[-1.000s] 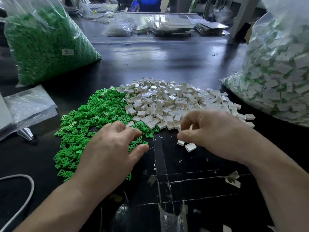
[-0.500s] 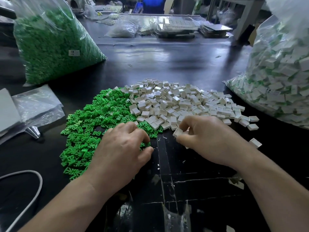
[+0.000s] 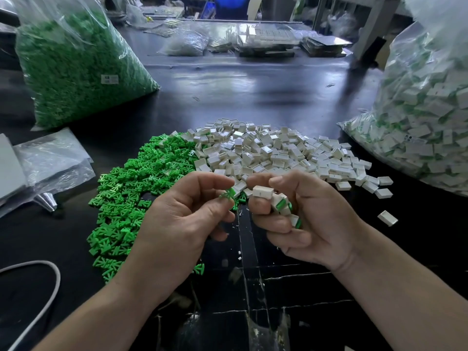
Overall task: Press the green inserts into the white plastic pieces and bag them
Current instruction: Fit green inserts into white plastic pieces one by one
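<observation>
Curling in at eight o'clock from the hands, a white cable [image 3: 38, 287] lies on the dark table [image 3: 253, 84]. At nine o'clock sits a flat stack of clear bags [image 3: 50, 158]. At eleven o'clock leans a big clear sack of green inserts [image 3: 76, 67] with a small label [image 3: 109, 79] on its side.

Nearer in, the green pile [image 3: 141, 188] of loose inserts spreads on the table from nine to eleven o'clock of the left hand, and its far right edge meets the white pile. The left hand [image 3: 182, 224] is raised above the table. Its thumb and forefinger pinch one green insert [image 3: 227, 195] by the end, and the other fingers are curled under.

Just at its three o'clock — near but apart — the right hand [image 3: 311, 221] pinches a white piece [image 3: 263, 191] between thumb and forefinger, long side toward the camera. In the same palm the lower fingers curl round several filled pieces [image 3: 283, 206], white with green showing.

Beyond both hands, at twelve o'clock, lies the white pile [image 3: 273, 153] of empty pieces. It thins out toward three o'clock, where a stray piece [image 3: 387, 218] lies alone on the table. At two o'clock stands a large clear sack of finished pieces [image 3: 425, 122] — white blocks with green showing between them.
</observation>
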Demonstrator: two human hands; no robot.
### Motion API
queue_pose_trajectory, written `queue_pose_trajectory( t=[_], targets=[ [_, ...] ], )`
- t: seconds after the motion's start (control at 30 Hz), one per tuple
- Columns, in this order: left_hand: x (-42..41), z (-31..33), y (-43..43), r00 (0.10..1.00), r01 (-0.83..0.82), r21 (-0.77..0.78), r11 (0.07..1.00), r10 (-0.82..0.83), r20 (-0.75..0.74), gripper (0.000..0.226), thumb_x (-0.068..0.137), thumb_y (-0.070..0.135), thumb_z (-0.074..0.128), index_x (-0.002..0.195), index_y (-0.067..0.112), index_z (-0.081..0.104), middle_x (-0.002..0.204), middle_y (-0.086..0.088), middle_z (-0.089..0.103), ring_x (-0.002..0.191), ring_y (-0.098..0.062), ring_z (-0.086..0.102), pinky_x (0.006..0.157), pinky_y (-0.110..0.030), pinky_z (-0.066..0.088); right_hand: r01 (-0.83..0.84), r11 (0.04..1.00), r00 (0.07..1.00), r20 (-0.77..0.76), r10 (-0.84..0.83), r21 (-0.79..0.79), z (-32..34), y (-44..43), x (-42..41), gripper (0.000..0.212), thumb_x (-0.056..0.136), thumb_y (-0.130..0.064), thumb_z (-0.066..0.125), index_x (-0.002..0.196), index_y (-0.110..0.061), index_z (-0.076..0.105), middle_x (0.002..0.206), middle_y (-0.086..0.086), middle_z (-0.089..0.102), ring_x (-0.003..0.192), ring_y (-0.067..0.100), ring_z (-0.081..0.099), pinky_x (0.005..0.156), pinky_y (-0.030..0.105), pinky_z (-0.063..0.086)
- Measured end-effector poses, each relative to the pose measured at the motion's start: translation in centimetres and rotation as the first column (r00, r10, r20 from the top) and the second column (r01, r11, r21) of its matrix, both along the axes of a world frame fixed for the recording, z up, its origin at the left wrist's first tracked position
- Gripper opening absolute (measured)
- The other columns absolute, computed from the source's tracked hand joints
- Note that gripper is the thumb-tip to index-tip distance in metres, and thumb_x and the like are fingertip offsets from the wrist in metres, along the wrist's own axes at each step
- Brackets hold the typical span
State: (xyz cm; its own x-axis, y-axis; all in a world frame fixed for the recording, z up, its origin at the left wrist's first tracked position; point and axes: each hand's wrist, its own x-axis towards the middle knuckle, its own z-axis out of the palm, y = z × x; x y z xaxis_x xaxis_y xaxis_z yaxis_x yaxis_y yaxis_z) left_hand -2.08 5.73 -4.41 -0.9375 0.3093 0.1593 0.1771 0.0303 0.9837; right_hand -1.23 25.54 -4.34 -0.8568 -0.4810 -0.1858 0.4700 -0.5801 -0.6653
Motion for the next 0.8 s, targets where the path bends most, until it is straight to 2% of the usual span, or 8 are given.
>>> queue_pose_trajectory(
  t=[0.13,0.27,0.4,0.53,0.67,0.8],
  targets=[
    [0.2,0.1,0.1,1.000,0.005,0.052,0.999,-0.005,0.015,0.018,0.083,0.016,0.067,0.096,0.027,0.073,0.081,-0.008,0.071,0.074,-0.019,0.070,0.058,-0.023,0.054,0.051,0.995,0.998,0.022,-0.053,0.082,0.0,-0.4,0.2,0.020,0.079,-0.011,0.062,0.099,-0.012,0.059,0.071,0.008,0.056,0.046,0.010,0.047,0.029,0.016,0.035],
    [0.3,0.2,0.2,0.999,-0.001,0.074,0.997,-0.002,0.040,0.018,0.073,0.026,0.068,0.091,0.025,0.073,0.081,-0.007,0.073,0.071,-0.017,0.070,0.056,-0.021,0.053,0.081,0.984,0.995,0.050,-0.090,0.156,0.0,-0.5,0.2,0.026,0.077,-0.006,0.062,0.103,-0.007,0.066,0.077,0.010,0.060,0.053,0.013,0.051,0.032,0.016,0.036],
    [0.3,0.1,0.3,1.000,0.005,0.066,0.998,-0.006,0.029,0.014,0.076,0.025,0.067,0.089,0.024,0.074,0.079,-0.004,0.072,0.070,-0.014,0.069,0.054,-0.021,0.053,0.070,0.967,0.997,-0.002,-0.072,0.246,0.1,-0.8,0.3,0.014,0.078,-0.007,0.066,0.091,-0.008,0.070,0.084,0.010,0.064,0.058,0.015,0.055,0.034,0.017,0.040],
    [0.4,0.1,0.3,1.000,0.002,0.066,0.998,-0.004,0.030,0.014,0.077,0.026,0.066,0.089,0.024,0.074,0.077,-0.004,0.072,0.069,-0.014,0.068,0.054,-0.021,0.053,0.081,0.955,0.997,-0.006,-0.082,0.285,-0.1,-0.8,0.3,0.015,0.078,-0.013,0.070,0.093,-0.013,0.069,0.080,0.006,0.061,0.056,0.013,0.050,0.036,0.018,0.039],
    [0.4,0.0,0.5,0.997,-0.026,0.055,0.998,0.022,0.067,0.014,0.075,0.029,0.070,0.087,0.025,0.073,0.076,-0.008,0.072,0.067,-0.016,0.069,0.054,-0.020,0.052,0.073,0.957,0.996,-0.064,-0.057,0.281,0.1,-1.0,0.4,0.001,0.083,-0.014,0.063,0.082,-0.015,0.064,0.071,0.001,0.052,0.048,0.008,0.043,0.033,0.016,0.031],
    [0.4,-0.1,0.6,0.997,-0.042,0.049,0.998,0.038,0.067,0.012,0.074,0.028,0.071,0.086,0.024,0.072,0.075,-0.008,0.072,0.067,-0.017,0.069,0.054,-0.021,0.052,0.117,0.963,0.993,-0.061,-0.105,0.241,0.1,-1.3,0.5,0.010,0.078,-0.009,0.058,0.076,-0.015,0.066,0.069,0.004,0.055,0.044,0.008,0.044,0.032,0.017,0.032]
  ],
)
